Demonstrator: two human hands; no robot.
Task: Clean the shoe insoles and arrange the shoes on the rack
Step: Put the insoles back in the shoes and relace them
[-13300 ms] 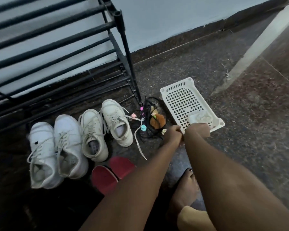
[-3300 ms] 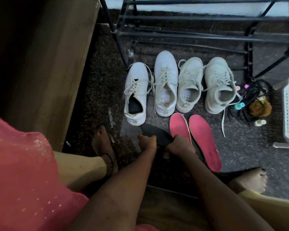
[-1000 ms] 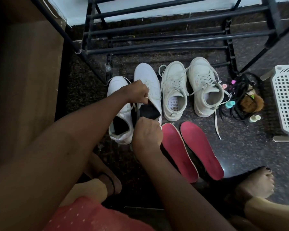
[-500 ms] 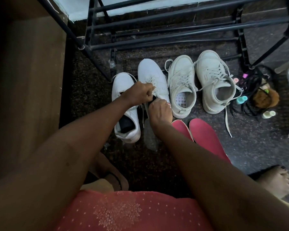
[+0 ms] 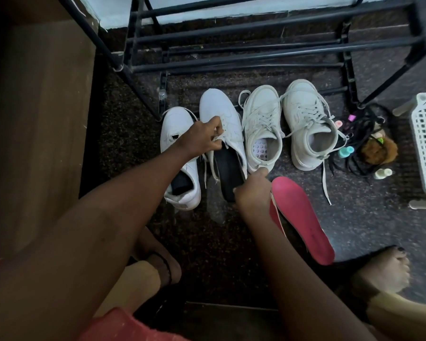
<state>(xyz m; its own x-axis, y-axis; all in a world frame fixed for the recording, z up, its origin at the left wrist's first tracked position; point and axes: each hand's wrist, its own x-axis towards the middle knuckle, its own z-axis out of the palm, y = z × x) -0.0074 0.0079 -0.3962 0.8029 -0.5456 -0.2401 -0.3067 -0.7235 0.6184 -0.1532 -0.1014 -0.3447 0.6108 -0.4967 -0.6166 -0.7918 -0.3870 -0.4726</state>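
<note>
Left hand (image 5: 204, 137) has its fingers curled tight on the laces (image 5: 207, 166) of the white shoe (image 5: 221, 114) sitting just in front of the rack (image 5: 231, 67). Right hand (image 5: 252, 193) pinches the heel end of the black insole (image 5: 228, 168), which is half inside that shoe.

No word, brand or number can be read anywhere, and a faint printed line on the red insole (image 5: 305, 217) is too small to make out.
</note>
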